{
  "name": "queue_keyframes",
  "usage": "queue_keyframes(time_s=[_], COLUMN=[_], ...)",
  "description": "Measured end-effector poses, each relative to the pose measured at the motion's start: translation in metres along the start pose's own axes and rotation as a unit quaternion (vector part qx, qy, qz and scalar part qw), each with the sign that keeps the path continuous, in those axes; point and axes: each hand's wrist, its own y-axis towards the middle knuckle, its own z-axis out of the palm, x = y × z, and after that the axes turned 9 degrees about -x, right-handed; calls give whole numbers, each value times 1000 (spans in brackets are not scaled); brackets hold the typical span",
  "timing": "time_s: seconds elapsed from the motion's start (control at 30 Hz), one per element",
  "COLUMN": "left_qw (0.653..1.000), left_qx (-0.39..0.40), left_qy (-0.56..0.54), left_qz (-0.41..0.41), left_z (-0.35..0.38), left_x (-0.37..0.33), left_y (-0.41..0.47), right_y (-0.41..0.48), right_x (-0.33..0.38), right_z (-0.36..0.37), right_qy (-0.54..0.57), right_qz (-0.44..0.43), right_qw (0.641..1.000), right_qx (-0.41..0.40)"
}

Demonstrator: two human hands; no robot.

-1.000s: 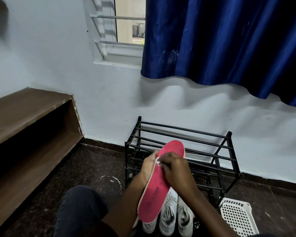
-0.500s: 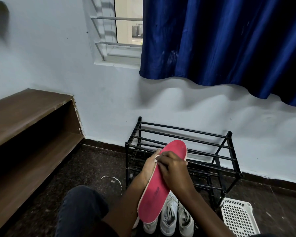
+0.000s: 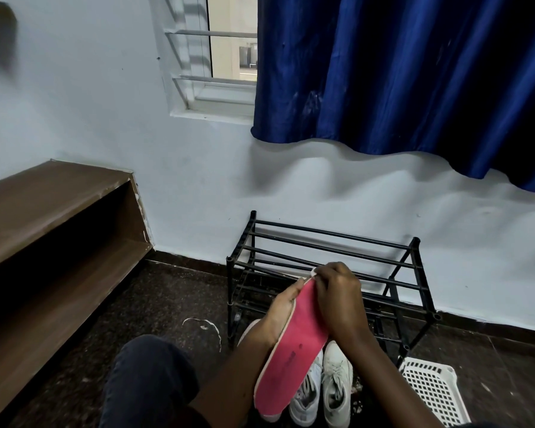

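This is a room in a home, in the corner where shoes are kept. A black metal shoe rack (image 3: 328, 242) stands against a pale painted wall (image 3: 198, 180), with a pair of white sneakers (image 3: 337, 384) in front of it on the dark speckled stone floor (image 3: 167, 304). A blue curtain (image 3: 399, 72) hangs partly across a barred window (image 3: 226, 57). A low wooden shelf unit (image 3: 59, 211) runs along the left, and a white plastic basket (image 3: 433, 390) sits beside the rack.

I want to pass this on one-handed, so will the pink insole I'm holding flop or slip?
Probably light: the pink insole is thin, and the left hand supports it along one edge. Likely bendy, yet it lies straight with the right hand pinching a white cloth at its tip. Its matte top looks grippy, so slipping seems unlikely.
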Motion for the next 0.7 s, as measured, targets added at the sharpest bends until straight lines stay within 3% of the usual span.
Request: queue_keyframes(time_s=[0.13, 0.23, 0.33, 0.4, 0.47, 0.53, 0.7], left_qw=[997, 992, 999, 1000, 999, 1000, 999], left_qx=[-72, -124, 16, -19, 1, -26, -39], left_qy=[36, 18, -11, -7, -26, -10, -8], left_qz=[-6, -3, 48, 13, -25, -13, -9], left_z=[9, 7, 10, 8, 4, 1, 1], left_x=[-11, -15, -12, -11, -7, -6, -13], left_y=[-9, -12, -18, -17, -14, -10, -13], right_y=[-22, -37, -35, -26, -13, 1, 9], right_x=[14, 14, 9, 8, 6, 1, 0], right_z=[-6, -4, 2, 6, 8, 8, 7], right_qy=[47, 66, 45, 4, -42, -75, -24], right_qz=[-25, -41, -49, -74, -79, -67, -41], right_qw=[995, 993, 997, 997, 996, 994, 999], right_qx=[88, 89, 49, 15, -10, -33, -10])
